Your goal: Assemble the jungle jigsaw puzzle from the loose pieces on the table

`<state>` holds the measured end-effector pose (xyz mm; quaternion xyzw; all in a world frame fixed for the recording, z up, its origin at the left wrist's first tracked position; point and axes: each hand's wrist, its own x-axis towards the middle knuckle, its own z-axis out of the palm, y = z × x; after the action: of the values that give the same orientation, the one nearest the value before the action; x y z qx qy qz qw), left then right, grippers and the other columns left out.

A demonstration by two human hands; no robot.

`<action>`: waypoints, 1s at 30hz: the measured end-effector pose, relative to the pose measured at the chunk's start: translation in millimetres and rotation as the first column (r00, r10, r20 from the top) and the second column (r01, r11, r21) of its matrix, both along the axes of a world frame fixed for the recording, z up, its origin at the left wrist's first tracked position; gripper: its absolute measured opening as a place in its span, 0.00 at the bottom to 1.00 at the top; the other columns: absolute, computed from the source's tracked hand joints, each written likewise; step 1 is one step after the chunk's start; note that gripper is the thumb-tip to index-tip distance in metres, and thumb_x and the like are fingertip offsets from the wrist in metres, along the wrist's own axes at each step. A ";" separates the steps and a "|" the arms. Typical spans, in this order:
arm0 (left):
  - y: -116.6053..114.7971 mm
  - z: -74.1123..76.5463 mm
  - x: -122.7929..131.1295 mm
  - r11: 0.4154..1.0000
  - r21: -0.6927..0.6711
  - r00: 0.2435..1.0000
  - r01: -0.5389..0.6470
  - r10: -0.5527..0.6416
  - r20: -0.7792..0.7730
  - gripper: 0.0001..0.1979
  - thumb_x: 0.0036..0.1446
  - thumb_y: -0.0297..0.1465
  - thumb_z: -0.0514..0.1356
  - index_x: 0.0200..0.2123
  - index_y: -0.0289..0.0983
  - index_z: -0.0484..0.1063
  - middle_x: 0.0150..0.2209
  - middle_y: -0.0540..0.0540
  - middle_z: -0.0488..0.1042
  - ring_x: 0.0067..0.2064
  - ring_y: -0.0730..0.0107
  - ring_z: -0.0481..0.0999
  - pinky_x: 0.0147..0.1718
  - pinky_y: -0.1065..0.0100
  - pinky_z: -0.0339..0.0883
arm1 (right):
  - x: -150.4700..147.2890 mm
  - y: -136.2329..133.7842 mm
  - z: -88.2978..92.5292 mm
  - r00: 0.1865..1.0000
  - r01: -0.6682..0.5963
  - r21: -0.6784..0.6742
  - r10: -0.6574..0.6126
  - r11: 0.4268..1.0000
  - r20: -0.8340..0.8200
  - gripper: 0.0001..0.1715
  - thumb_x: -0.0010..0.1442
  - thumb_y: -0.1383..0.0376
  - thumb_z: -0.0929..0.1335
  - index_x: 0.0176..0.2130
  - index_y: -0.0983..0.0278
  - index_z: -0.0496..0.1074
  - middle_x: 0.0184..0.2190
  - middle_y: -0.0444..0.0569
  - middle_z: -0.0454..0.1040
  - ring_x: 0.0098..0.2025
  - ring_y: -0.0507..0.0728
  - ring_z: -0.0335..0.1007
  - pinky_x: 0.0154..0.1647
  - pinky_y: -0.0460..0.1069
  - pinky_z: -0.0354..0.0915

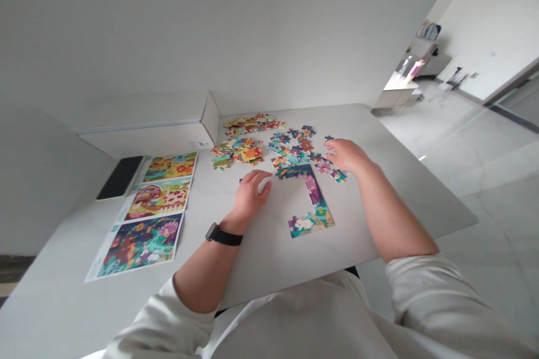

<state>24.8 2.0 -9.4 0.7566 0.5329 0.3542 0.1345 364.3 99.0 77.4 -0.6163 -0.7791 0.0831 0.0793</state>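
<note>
My left hand (251, 193) rests on the table left of a partly joined jigsaw puzzle (319, 200). Its fingers are apart and hold nothing; a bit of a dark puzzle piece shows by its outer side. The joined pieces make a bracket shape with a dark blue top, a purple right side and a white rabbit at the bottom. My right hand (346, 155) hovers at the right end of the loose blue and purple pieces (295, 146), fingers spread. A small dark puzzle piece (329, 137) lies just beyond its fingertips.
Yellow and red puzzle pieces (241, 151) lie in heaps farther back. On the left are a sheet with three printed pictures (143, 244), a black phone-like slab (120, 178) and a long white box (155, 132) against the wall. The table's right edge borders a tiled floor.
</note>
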 end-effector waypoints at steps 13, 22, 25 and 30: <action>-4.3 1.6 0.8 0.996 -0.023 0.984 -0.087 0.090 0.153 0.14 0.72 0.36 0.57 0.53 0.41 0.79 0.44 0.45 0.81 0.34 0.71 0.75 0.33 0.68 0.72 | 1.0 48.9 16.7 0.993 0.113 -0.102 -0.114 0.988 0.002 0.19 0.66 0.60 0.75 0.55 0.59 0.85 0.50 0.53 0.87 0.50 0.62 0.84 0.53 0.51 0.73; -3.1 -1.4 -1.9 0.994 -0.010 0.969 -0.111 0.110 0.222 0.13 0.71 0.36 0.59 0.53 0.39 0.80 0.42 0.45 0.81 0.33 0.72 0.75 0.32 0.71 0.71 | 5.5 57.0 9.6 0.991 0.113 -0.193 -0.096 0.975 0.093 0.17 0.68 0.60 0.74 0.55 0.59 0.86 0.53 0.51 0.87 0.53 0.59 0.83 0.52 0.46 0.71; -3.8 0.2 -1.6 0.994 -0.021 0.967 -0.103 0.105 0.234 0.13 0.70 0.35 0.59 0.53 0.40 0.80 0.42 0.45 0.81 0.34 0.72 0.76 0.33 0.70 0.72 | 1.1 55.4 7.4 0.993 0.108 -0.241 -0.093 0.964 0.073 0.18 0.69 0.64 0.73 0.57 0.57 0.85 0.53 0.49 0.87 0.51 0.57 0.84 0.51 0.45 0.70; -4.5 1.4 0.2 0.997 -0.042 0.966 -0.061 0.070 0.249 0.13 0.70 0.34 0.59 0.52 0.39 0.80 0.42 0.44 0.81 0.33 0.72 0.76 0.33 0.70 0.72 | -28.1 48.2 -2.3 0.993 -0.066 -0.329 0.095 0.942 0.072 0.30 0.68 0.71 0.71 0.65 0.54 0.81 0.58 0.49 0.85 0.51 0.57 0.84 0.52 0.45 0.70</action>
<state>25.0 -2.5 -8.0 0.6855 0.5423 0.4420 0.2017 336.3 147.2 75.1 -0.5917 -0.7818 0.1870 -0.0613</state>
